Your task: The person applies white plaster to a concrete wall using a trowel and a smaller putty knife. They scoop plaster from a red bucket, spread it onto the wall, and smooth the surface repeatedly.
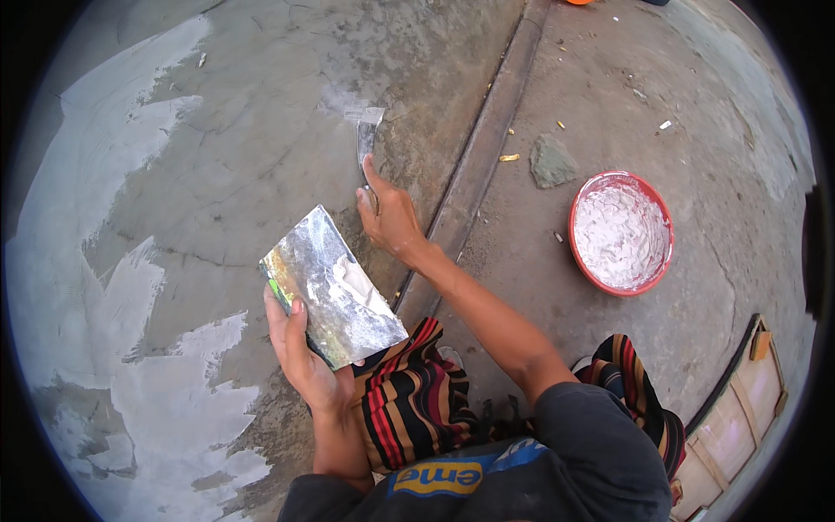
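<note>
My right hand [393, 216] grips a putty knife [366, 143]. The knife's broad blade lies against the grey cement wall [261, 157], where a pale smear shows around its edge. In my left hand [306, 365] is a flat, stained rectangular board [317, 283], held tilted below and left of the knife. A lump of white putty [355, 283] sits on the board's right side. Fingers of my left hand wrap the board's lower left edge, with the thumb on its face; part of the hand is hidden behind it.
Broad white putty patches [165, 383] cover the wall at left. A dark strip [487, 148] runs along the wall's foot. On the floor stand a red bowl [621, 233] of white putty and a grey stone [552, 162]. A wooden framed panel [735, 413] lies at lower right.
</note>
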The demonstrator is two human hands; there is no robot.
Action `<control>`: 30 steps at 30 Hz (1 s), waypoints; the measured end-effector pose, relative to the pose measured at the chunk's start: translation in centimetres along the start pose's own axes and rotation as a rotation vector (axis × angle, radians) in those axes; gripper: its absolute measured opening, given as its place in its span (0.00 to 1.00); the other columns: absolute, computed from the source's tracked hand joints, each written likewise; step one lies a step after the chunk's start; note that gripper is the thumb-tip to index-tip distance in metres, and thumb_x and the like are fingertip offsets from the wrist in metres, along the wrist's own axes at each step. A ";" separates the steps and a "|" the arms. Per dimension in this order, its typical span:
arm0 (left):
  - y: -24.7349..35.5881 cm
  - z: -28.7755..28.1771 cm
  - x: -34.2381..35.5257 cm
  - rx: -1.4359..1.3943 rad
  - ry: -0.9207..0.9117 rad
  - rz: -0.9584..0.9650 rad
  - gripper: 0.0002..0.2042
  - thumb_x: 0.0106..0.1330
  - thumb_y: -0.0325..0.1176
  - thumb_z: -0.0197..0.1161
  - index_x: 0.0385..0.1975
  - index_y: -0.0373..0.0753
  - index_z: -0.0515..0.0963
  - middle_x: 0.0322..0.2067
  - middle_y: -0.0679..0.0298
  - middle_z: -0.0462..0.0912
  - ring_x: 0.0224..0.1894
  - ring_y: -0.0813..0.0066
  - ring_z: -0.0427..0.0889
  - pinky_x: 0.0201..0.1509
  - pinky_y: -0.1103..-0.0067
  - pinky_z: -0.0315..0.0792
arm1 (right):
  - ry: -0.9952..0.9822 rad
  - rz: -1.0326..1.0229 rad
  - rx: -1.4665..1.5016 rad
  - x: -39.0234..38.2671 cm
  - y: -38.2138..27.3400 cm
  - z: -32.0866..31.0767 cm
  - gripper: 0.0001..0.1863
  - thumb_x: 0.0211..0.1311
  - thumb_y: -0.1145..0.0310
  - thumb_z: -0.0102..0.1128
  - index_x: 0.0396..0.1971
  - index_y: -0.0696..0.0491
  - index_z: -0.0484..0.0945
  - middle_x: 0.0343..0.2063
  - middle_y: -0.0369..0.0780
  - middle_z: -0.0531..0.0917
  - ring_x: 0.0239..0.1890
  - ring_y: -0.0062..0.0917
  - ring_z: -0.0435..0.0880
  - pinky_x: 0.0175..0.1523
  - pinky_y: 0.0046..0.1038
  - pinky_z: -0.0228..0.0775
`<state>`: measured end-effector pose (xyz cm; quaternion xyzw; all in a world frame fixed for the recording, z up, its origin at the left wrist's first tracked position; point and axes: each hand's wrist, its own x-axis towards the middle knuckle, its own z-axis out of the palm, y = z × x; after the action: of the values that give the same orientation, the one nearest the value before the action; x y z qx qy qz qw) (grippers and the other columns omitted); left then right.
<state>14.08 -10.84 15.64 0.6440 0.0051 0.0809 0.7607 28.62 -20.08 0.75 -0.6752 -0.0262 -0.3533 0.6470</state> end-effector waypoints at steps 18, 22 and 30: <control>0.1 0.0 0.2 -0.010 -0.059 -0.036 0.28 0.70 0.31 0.50 0.68 0.28 0.55 0.57 0.52 0.72 0.55 0.69 0.77 0.58 0.75 0.71 | -0.490 0.247 -0.170 4.1 -3.4 -8.6 0.25 0.66 0.69 0.54 0.63 0.54 0.73 0.10 0.35 0.70 0.15 0.15 0.70 0.23 0.25 0.65; -0.4 -0.2 0.1 -0.008 -0.023 -0.023 0.28 0.70 0.31 0.49 0.68 0.28 0.54 0.58 0.52 0.72 0.56 0.68 0.77 0.59 0.75 0.71 | -0.416 0.329 -0.093 3.5 -3.2 -10.0 0.25 0.65 0.70 0.55 0.63 0.54 0.73 0.12 0.37 0.71 0.16 0.16 0.70 0.25 0.26 0.66; -0.2 -0.2 0.1 -0.013 -0.017 -0.015 0.29 0.71 0.31 0.49 0.69 0.28 0.53 0.58 0.52 0.71 0.56 0.68 0.77 0.59 0.74 0.71 | -0.377 0.302 -0.129 4.1 -1.3 -9.2 0.25 0.65 0.68 0.55 0.62 0.53 0.74 0.15 0.38 0.75 0.17 0.14 0.71 0.26 0.24 0.67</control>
<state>14.18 -10.68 15.41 0.6395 0.0028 0.0698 0.7656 26.93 -29.79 3.16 -0.7653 -0.0225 -0.1215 0.6317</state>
